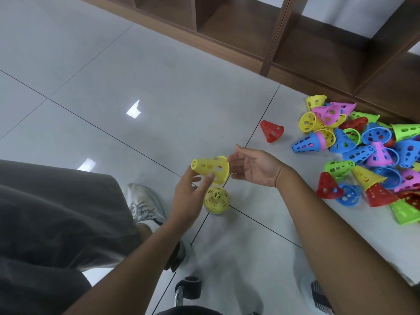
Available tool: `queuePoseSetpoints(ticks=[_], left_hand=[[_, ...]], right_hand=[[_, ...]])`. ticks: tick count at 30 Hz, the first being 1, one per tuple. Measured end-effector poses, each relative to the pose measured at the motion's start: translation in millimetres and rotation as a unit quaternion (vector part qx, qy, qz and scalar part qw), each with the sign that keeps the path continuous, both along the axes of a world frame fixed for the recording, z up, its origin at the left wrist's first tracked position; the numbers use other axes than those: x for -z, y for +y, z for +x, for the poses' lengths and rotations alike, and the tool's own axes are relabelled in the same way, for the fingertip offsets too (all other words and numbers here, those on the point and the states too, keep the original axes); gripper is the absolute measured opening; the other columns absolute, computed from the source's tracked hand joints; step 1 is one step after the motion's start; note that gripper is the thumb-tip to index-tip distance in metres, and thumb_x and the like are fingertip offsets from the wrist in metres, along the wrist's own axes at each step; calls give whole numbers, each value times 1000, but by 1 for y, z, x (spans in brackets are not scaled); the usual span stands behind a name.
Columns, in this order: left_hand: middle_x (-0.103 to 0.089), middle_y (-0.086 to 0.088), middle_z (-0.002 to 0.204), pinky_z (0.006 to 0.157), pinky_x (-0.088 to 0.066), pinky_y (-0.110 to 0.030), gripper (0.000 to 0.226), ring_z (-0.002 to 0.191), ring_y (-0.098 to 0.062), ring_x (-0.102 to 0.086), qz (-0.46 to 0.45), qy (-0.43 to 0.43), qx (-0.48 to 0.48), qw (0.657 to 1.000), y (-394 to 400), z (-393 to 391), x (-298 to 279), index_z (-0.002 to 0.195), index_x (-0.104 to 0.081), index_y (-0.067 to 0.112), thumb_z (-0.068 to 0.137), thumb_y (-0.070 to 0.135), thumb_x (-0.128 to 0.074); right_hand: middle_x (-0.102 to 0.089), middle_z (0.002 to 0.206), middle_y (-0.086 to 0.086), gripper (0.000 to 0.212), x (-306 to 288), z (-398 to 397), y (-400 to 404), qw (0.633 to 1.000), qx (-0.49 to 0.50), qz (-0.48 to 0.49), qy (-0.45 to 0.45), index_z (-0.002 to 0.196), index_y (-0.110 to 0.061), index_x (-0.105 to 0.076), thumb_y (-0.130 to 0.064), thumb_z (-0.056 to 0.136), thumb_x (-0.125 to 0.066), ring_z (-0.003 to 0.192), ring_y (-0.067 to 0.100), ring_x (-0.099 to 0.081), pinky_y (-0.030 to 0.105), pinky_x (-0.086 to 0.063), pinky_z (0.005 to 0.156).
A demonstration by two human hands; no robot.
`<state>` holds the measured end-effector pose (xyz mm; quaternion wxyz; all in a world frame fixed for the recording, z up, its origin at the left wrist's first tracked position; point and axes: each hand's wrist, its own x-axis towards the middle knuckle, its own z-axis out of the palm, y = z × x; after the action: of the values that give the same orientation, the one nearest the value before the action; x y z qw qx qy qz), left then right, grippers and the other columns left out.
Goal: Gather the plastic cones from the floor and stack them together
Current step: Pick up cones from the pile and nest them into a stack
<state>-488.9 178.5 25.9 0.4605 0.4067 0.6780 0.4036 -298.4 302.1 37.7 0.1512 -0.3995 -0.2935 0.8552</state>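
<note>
A yellow cone is held on its side above the floor, its narrow tip pointing left and its wide mouth to the right. It is pinched by the left hand, thumb and fingers curled round its lower wall. The right hand is seen just right of the cone, fingers loosely spread, fingertips at the rim (actual contact cannot be told), with nothing grasped.

Directly below the held cone, a yellow stack stands upright on the floor, viewed from the top. A red cone lies alone on its side, up and to the right of the held cone. Further right of it a pile of yellow, pink, blue, green and red cones is heaped against a wooden shelf, some nested in one another. Left and below the held cone, a grey trouser leg and a pale shoe are seen.
</note>
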Motion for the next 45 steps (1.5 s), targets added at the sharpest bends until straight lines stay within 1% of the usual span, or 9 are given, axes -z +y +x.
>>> queuePoseSetpoints(ticks=[4,7,11,16,22,26,30,36,45], left_hand=[[-71,15,112,90,-55,-45,39,109,-10,-64,13,15,-20,1000,3,-1,-3,109,-65,35,82,62,-60],[-71,15,103,86,-54,-47,33,106,-12,-64,27,48,-22,998,4,-3,-4,100,-64,33,81,60,-58],[-67,12,96,85,-52,-42,33,101,-13,-61,36,114,22,993,-1,-7,-4,94,-62,29,82,59,-54],[-59,23,93,80,-45,-31,19,98,-7,-54,36,195,117,973,-13,-12,6,88,-53,40,85,59,-54],[-61,20,105,85,-46,-29,36,101,-7,-54,22,233,191,953,-26,-16,17,112,-61,35,83,56,-61],[-60,18,118,84,-44,-24,45,105,-5,-56,-13,245,217,945,-25,-14,21,129,-59,37,87,48,-72],[-64,14,125,91,-54,-34,52,106,-8,-62,-40,237,209,948,-28,-14,34,134,-55,41,85,51,-72],[-67,11,113,87,-56,-38,47,102,-11,-65,-18,209,182,961,-25,1,45,124,-56,41,83,40,-78],[-68,10,107,84,-56,-40,46,99,-15,-67,-1,201,170,965,-8,29,48,121,-56,41,82,39,-79]], right_hand=[[-71,94,14,37,-1,-1,3,998,-49,21,-30,84,-7,-64,-35,102,-47,89,27,-68,36,-50,87],[-73,105,13,32,0,0,12,992,11,68,-107,77,-13,-56,-30,104,-48,90,25,-68,33,-52,82],[-61,119,1,12,17,18,36,931,211,138,-265,107,-21,-59,-31,101,-55,106,21,-57,33,-52,81],[-44,141,-2,37,34,41,53,899,200,161,-354,136,-34,-50,-33,100,-55,120,18,-47,40,-55,93],[-22,161,-7,59,48,44,61,930,176,134,-294,155,-29,-27,-29,102,-53,140,18,-33,43,-48,100],[-24,162,-6,64,53,44,68,932,179,126,-288,158,-22,-23,-27,102,-55,144,19,-30,39,-48,97],[-42,146,-2,54,54,45,72,922,213,138,-291,151,-17,-38,-23,101,-56,127,15,-41,40,-48,100],[-68,116,7,28,49,52,60,922,296,100,-230,125,-8,-60,-15,98,-61,107,20,-66,41,-50,103],[-73,94,10,15,-1,52,-1,970,230,48,-55,99,-8,-66,4,91,-60,81,17,-69,27,-59,74]])
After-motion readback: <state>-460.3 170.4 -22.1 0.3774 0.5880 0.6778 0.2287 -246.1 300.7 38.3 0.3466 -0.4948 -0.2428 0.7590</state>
